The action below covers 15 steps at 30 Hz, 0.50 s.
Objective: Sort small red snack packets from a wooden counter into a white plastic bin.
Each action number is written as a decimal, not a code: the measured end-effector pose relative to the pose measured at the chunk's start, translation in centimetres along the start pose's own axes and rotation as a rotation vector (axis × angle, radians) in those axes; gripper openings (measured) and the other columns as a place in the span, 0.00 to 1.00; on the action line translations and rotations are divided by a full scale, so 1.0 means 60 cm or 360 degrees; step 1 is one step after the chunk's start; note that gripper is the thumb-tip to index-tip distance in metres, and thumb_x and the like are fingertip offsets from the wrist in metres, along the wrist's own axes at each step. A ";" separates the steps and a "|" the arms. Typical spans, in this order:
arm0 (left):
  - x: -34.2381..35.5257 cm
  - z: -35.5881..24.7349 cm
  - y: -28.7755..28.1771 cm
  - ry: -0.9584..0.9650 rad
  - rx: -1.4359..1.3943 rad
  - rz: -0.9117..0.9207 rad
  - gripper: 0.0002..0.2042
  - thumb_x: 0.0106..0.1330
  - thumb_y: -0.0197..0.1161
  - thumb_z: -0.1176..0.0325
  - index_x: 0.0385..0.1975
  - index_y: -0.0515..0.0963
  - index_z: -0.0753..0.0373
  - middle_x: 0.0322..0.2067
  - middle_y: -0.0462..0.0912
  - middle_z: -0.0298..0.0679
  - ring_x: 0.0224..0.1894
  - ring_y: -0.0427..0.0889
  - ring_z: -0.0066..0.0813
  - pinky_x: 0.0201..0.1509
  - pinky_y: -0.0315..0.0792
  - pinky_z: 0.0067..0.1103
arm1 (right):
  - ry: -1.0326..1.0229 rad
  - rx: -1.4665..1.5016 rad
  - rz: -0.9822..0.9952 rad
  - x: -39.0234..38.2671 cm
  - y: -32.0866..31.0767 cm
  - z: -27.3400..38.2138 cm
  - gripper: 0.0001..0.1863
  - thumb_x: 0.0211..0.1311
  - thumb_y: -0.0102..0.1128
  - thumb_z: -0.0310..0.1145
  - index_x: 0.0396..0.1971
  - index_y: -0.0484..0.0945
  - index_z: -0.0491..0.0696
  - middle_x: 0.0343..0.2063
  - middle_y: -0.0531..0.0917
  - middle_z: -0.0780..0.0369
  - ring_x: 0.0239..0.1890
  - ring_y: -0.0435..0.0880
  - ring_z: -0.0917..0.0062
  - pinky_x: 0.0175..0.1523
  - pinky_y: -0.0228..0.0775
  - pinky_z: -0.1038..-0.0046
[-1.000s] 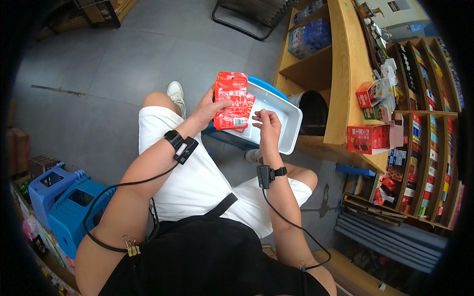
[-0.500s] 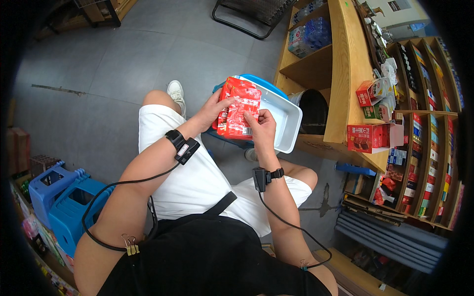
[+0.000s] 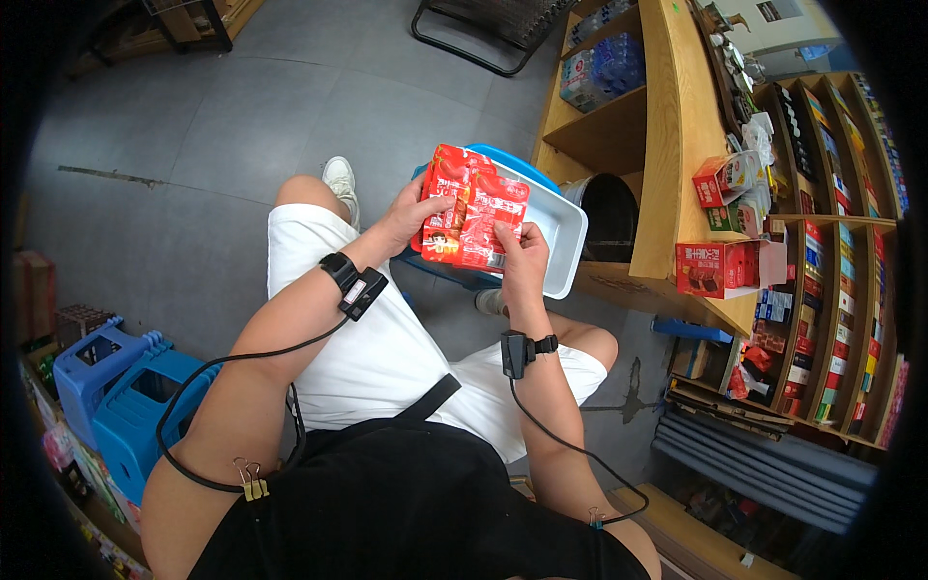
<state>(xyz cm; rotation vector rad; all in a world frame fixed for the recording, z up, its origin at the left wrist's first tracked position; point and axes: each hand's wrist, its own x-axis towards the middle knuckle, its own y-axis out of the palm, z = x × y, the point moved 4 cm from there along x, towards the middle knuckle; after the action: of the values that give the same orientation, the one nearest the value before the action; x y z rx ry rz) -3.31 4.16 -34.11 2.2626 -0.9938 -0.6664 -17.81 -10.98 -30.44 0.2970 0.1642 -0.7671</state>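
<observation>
While L hand (image 3: 404, 218) grips glossy red pouches (image 3: 450, 172), R hand (image 3: 524, 259) pinches front pouch (image 3: 495, 205) at lower R; all held over white tub (image 3: 559, 232), long axes pointing fwd, tops angled slightly R.

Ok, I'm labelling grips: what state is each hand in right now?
Left hand: closed, holding red packets.
Right hand: closed, pinching another red packet near its lower edge.
</observation>
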 end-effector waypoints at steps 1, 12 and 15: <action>0.002 0.003 -0.003 0.0001 -0.0001 0.0000 0.29 0.68 0.69 0.66 0.66 0.65 0.64 0.54 0.81 0.40 0.52 0.84 0.27 0.59 0.79 0.26 | 0.0022 0.0103 -0.0036 0.001 -0.005 0.003 0.08 0.66 0.69 0.26 0.35 0.75 0.46 0.36 0.87 0.61 0.35 0.86 0.83 0.43 0.79 0.79; 0.011 0.003 -0.024 0.0300 0.0303 -0.0216 0.26 0.67 0.69 0.70 0.63 0.68 0.67 0.52 0.83 0.41 0.51 0.84 0.25 0.57 0.78 0.25 | -0.0240 0.0188 -0.0177 0.010 -0.044 0.057 0.12 0.66 0.59 0.22 0.49 0.77 0.42 0.44 0.86 0.60 0.42 0.87 0.78 0.50 0.82 0.72; 0.010 0.001 -0.019 0.0374 0.0416 -0.0207 0.26 0.67 0.70 0.69 0.62 0.69 0.67 0.51 0.83 0.40 0.50 0.83 0.24 0.57 0.77 0.25 | -0.0425 -0.0265 -0.0145 0.002 -0.014 0.084 0.11 0.68 0.61 0.24 0.48 0.77 0.41 0.43 0.86 0.61 0.41 0.86 0.80 0.49 0.79 0.75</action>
<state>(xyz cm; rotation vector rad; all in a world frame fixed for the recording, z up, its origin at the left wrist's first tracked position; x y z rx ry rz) -2.44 4.33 -35.05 2.5796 -0.8662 -0.3257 -18.11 -13.24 -25.85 0.0279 -0.0109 -0.8697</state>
